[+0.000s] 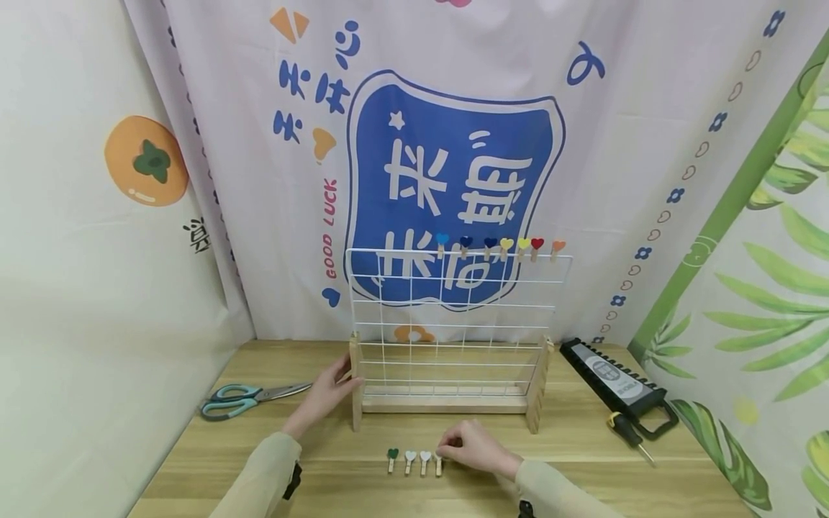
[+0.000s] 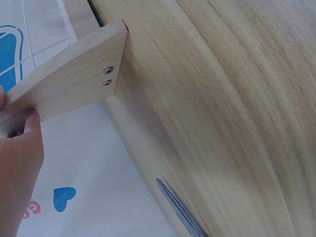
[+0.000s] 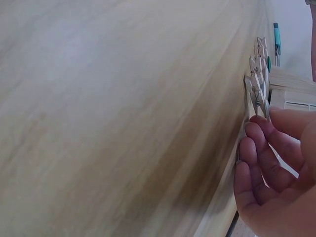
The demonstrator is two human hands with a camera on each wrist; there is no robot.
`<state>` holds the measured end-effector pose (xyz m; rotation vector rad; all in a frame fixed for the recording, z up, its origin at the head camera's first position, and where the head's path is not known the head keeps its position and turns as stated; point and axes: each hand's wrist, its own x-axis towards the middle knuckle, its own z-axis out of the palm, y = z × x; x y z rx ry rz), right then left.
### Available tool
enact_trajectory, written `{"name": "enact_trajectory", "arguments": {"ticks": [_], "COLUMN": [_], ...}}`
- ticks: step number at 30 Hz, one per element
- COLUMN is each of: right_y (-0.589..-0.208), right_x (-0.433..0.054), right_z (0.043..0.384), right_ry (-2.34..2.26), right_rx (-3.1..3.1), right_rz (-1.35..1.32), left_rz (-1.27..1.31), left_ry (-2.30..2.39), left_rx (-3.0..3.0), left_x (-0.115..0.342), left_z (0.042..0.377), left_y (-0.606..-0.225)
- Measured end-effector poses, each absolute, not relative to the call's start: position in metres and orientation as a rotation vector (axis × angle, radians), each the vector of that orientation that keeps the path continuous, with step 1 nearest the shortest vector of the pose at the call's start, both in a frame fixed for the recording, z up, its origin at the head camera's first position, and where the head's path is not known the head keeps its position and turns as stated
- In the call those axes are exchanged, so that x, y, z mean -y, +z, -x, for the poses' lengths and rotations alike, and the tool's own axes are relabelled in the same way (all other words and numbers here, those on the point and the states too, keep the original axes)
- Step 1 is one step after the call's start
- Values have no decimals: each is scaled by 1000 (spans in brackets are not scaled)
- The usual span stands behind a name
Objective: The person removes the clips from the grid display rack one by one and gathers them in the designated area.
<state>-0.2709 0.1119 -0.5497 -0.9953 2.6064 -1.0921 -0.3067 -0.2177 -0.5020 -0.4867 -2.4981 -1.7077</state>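
Note:
A white wire grid rack [image 1: 450,345] stands on the table between wooden side posts. My left hand [image 1: 330,394] holds its left post [image 2: 74,69], thumb against the wood. In front of the rack, a green heart clothespin [image 1: 392,460] and two white heart clothespins [image 1: 409,462] lie in a row. At the right end of that row, my right hand [image 1: 476,447] pinches a small wooden clothespin [image 1: 438,469] between thumb and fingers; its top is covered by the fingertips. The right wrist view shows this clothespin [image 3: 253,89] from the side, close over the tabletop.
Heart clothespins in light blue, dark blue, yellow, red and orange [image 1: 558,248] sit along the rack's top wire, toward the right. Scissors [image 1: 242,399] lie left of the left hand. A black saw-like tool [image 1: 612,381] and a screwdriver [image 1: 627,432] lie at the right. A printed curtain [image 1: 291,216] hangs behind.

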Motion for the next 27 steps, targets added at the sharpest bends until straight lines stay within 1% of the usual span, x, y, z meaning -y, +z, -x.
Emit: {"name": "enact_trajectory", "arguments": {"ticks": [19,23,27], "right_y": [-540,-522,-487], "right_x": [-116,-119,-120], "right_z": [275,280,285], "right_ry": [-1110,-1072,-1038], "right_rx": [-2604,-2691,-2736], "right_rz": [994,1075,1090], "left_rz": [513,503,499], "left_ry": [-1671,-1700,-1742], "left_rx": [2503,2499,2495], "left_x": [217,217,217], "left_z": [307,308,308], "left_y": [-503,-503,-503]}}
